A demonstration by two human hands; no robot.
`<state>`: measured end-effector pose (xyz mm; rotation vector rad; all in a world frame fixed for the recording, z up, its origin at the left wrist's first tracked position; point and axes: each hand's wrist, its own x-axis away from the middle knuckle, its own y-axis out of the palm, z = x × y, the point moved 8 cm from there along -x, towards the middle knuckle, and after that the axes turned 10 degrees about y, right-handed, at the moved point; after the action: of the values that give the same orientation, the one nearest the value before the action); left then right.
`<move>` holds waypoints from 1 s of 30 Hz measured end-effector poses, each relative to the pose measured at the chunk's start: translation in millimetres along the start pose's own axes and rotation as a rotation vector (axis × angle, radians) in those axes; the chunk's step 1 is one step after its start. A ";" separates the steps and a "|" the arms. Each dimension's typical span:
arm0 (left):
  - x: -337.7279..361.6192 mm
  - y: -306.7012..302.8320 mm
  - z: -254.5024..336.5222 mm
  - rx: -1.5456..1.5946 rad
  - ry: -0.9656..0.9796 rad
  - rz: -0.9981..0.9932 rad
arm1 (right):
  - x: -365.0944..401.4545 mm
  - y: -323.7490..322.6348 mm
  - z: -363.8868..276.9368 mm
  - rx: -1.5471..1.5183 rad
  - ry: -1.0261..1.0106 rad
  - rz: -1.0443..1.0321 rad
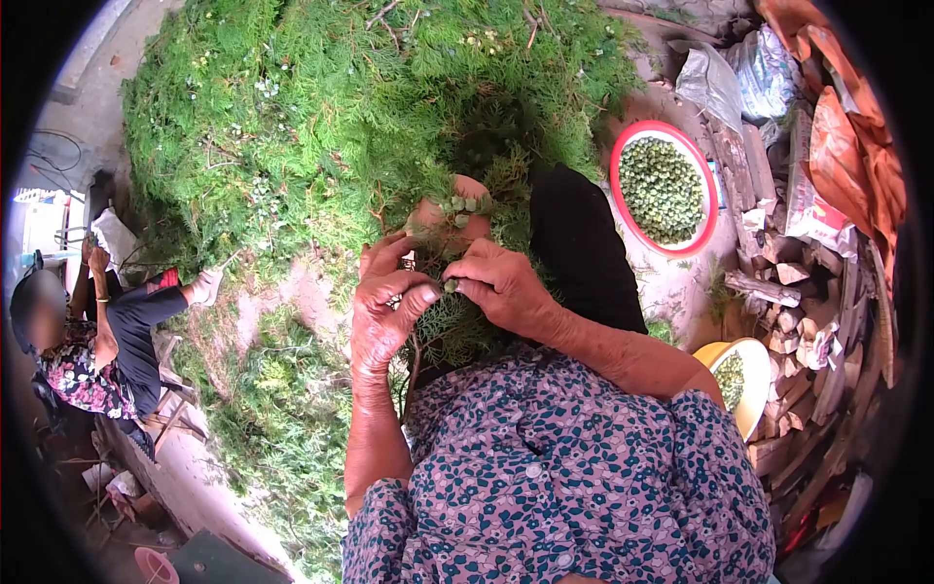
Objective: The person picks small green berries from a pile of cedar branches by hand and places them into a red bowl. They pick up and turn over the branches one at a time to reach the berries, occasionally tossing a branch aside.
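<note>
Over my lap I hold a leafy evergreen sprig (457,326) with small round green cones. My left hand (382,307) is closed around its stems, thumb pointing toward my right hand. My right hand (511,292) pinches a small green cone (450,285) between thumb and forefinger, close to the left thumb tip. Just beyond my fingers, a cluster of pale green cones (465,204) shows on the foliage. Parts of the stems are hidden behind my fingers.
A large heap of cut evergreen branches (321,117) lies ahead. To the right stand a red-rimmed basin (715,185) of green cones and a yellow basin (762,389) with more, near stacked firewood (793,321). Another person (97,341) sits at the left; loose sprigs (263,438) cover the ground.
</note>
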<state>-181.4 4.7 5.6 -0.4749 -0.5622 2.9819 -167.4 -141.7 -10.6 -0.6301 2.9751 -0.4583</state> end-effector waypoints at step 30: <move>1.7 11.7 2.6 -0.292 0.008 0.119 | 12.3 -6.4 35.8 -0.994 0.612 -0.178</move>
<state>-184.0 -6.9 3.1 -0.5578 -1.0098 3.0178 -171.7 -162.1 -42.9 -0.9293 3.5972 1.1121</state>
